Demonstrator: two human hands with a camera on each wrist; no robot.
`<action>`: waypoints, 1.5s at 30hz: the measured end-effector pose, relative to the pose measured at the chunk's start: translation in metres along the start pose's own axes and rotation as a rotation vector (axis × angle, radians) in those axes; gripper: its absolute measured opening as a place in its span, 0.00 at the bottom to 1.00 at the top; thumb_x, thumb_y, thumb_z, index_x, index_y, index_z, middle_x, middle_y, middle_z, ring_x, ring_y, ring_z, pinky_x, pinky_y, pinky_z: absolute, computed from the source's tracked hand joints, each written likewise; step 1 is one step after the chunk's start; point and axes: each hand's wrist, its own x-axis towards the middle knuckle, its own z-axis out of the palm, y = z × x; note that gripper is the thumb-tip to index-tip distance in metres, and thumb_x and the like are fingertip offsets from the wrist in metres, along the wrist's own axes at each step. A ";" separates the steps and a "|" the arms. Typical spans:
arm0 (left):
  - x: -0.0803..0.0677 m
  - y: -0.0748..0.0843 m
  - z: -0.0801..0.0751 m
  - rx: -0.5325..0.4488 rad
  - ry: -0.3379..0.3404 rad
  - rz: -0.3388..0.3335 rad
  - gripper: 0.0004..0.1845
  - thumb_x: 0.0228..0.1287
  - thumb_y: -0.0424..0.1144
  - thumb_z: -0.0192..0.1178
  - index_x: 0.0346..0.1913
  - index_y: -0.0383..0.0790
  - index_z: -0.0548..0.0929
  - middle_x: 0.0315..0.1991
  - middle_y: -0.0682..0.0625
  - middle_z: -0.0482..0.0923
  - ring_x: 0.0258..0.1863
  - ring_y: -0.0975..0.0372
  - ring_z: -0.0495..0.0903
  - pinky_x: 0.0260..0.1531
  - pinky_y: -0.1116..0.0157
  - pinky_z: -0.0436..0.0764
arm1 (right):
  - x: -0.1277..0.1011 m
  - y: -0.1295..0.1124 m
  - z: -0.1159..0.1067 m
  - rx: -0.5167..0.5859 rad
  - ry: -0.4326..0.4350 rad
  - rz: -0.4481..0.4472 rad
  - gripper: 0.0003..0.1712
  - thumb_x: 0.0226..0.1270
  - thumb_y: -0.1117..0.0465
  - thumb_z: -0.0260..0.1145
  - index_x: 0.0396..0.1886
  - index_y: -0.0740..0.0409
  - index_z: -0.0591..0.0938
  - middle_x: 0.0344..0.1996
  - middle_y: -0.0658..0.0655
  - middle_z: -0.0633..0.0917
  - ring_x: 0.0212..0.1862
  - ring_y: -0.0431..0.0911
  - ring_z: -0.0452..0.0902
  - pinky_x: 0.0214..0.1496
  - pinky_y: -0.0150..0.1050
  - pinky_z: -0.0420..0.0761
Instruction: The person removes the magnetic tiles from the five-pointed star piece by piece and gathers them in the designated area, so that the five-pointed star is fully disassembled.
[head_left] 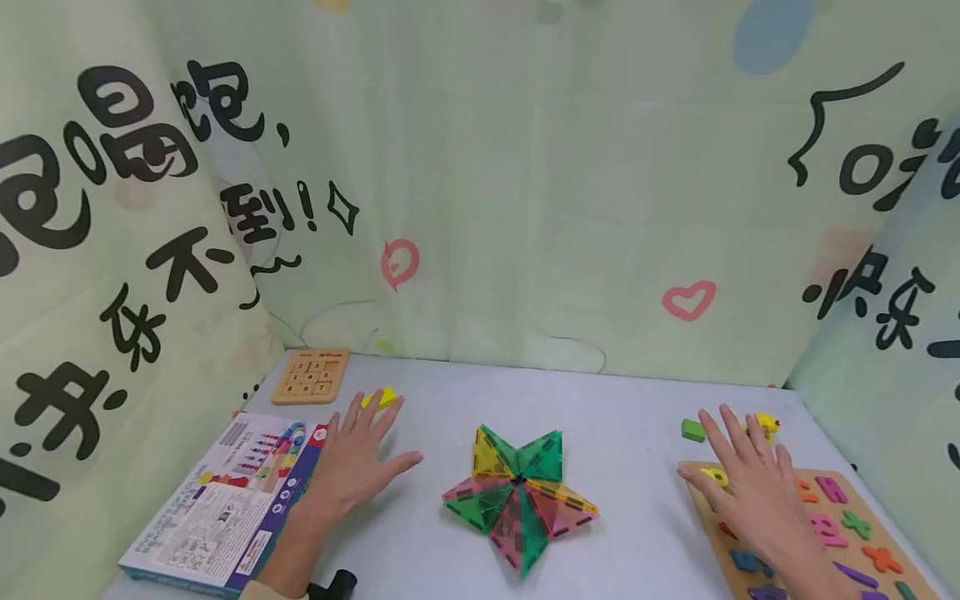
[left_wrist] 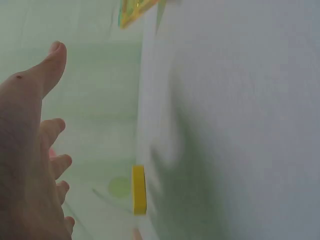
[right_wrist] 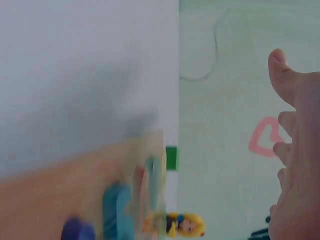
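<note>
A star of translucent green, yellow and pink magnetic tiles (head_left: 517, 521) lies flat in the middle of the white table. To its left my left hand (head_left: 352, 471) hovers with fingers spread and thumb out, holding nothing. Just beyond its fingertips sits a yellow block (head_left: 386, 398), also seen in the left wrist view. My right hand (head_left: 765, 500) is held spread over a wooden puzzle board (head_left: 708, 500) with colourful letter-like pieces, part of which it hides. In the right wrist view its thumb (right_wrist: 285, 80) points up, and a shadow falls on the table.
A boxed set (head_left: 217, 508) lies at the left under my forearm. Behind it is a wooden number board (head_left: 311, 377). A green block (head_left: 693, 430) and a small yellow-haired figure (right_wrist: 187, 225) are beyond the puzzle board. A printed curtain (head_left: 525, 208) encloses the table.
</note>
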 end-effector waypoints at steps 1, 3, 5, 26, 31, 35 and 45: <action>0.002 0.004 0.002 -0.008 -0.005 0.007 0.47 0.60 0.71 0.57 0.78 0.58 0.56 0.81 0.46 0.48 0.80 0.44 0.42 0.73 0.35 0.45 | 0.003 -0.006 0.000 0.008 0.000 -0.015 0.53 0.71 0.28 0.49 0.81 0.48 0.40 0.79 0.67 0.40 0.77 0.67 0.19 0.68 0.73 0.19; 0.006 0.015 0.007 -0.032 -0.018 0.019 0.47 0.60 0.70 0.57 0.78 0.59 0.56 0.81 0.48 0.48 0.81 0.45 0.42 0.73 0.35 0.45 | 0.010 -0.016 0.002 0.030 -0.002 -0.047 0.52 0.70 0.29 0.50 0.81 0.48 0.42 0.80 0.67 0.43 0.78 0.67 0.22 0.69 0.74 0.23; 0.010 0.025 0.011 -0.053 -0.029 0.030 0.46 0.59 0.71 0.58 0.78 0.60 0.56 0.81 0.49 0.49 0.81 0.46 0.43 0.74 0.36 0.46 | 0.015 -0.028 0.006 0.050 -0.003 -0.081 0.51 0.70 0.30 0.53 0.81 0.49 0.46 0.79 0.67 0.46 0.79 0.67 0.27 0.70 0.74 0.28; 0.022 0.128 0.057 0.005 -0.213 0.373 0.39 0.61 0.78 0.44 0.74 0.71 0.62 0.77 0.55 0.59 0.79 0.52 0.51 0.72 0.39 0.56 | 0.013 -0.108 0.049 0.719 -0.449 0.061 0.21 0.68 0.51 0.66 0.51 0.61 0.83 0.31 0.52 0.86 0.33 0.43 0.76 0.36 0.38 0.76; 0.018 0.129 0.062 0.018 -0.247 0.377 0.35 0.64 0.76 0.43 0.72 0.72 0.64 0.73 0.57 0.67 0.78 0.52 0.56 0.70 0.40 0.60 | 0.007 -0.101 0.056 0.950 -0.502 0.199 0.19 0.70 0.55 0.64 0.51 0.66 0.80 0.35 0.54 0.89 0.36 0.43 0.81 0.39 0.39 0.79; 0.017 0.130 0.063 0.004 -0.234 0.384 0.34 0.64 0.75 0.43 0.72 0.72 0.65 0.72 0.57 0.68 0.77 0.52 0.57 0.70 0.41 0.62 | 0.003 -0.098 0.059 1.060 -0.487 0.295 0.18 0.68 0.57 0.67 0.50 0.65 0.80 0.34 0.52 0.90 0.34 0.43 0.79 0.38 0.38 0.79; 0.016 0.127 0.059 -0.018 -0.188 0.379 0.32 0.66 0.70 0.47 0.72 0.73 0.64 0.72 0.56 0.69 0.76 0.52 0.59 0.69 0.40 0.63 | 0.002 -0.111 0.064 1.171 -0.330 0.443 0.19 0.61 0.65 0.71 0.51 0.63 0.78 0.30 0.52 0.87 0.34 0.45 0.81 0.38 0.36 0.80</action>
